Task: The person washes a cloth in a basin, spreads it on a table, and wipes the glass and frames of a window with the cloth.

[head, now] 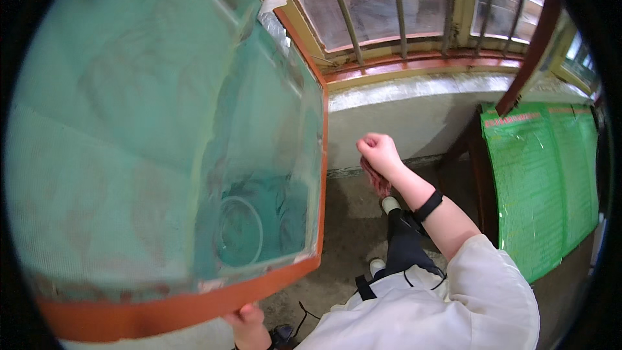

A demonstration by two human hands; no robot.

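Note:
My right hand (pixel 380 151) is a closed fist, raised beside the corner of a large table. A crumpled reddish cloth (pixel 377 180) hangs below it, gripped inside the fist. At the bottom of the view, my left hand (pixel 246 318) is against the table's orange wooden edge (pixel 184 313); whether its fingers grip the edge is hidden. The tabletop carries a hazy green covering (pixel 146 165), streaked and smudged. Near its front right corner, a pale ring (pixel 260 233) shows on a darker green patch.
Torn clear plastic (pixel 274 24) sits at the table's far right edge. Beyond is a barred window (pixel 374 5) above a pale wall (pixel 384 116). On the right stands another table with a bright green cover (pixel 539 189), a reddish-brown post (pixel 529 58) near its far edge. A concrete floor (pixel 350 233) lies between.

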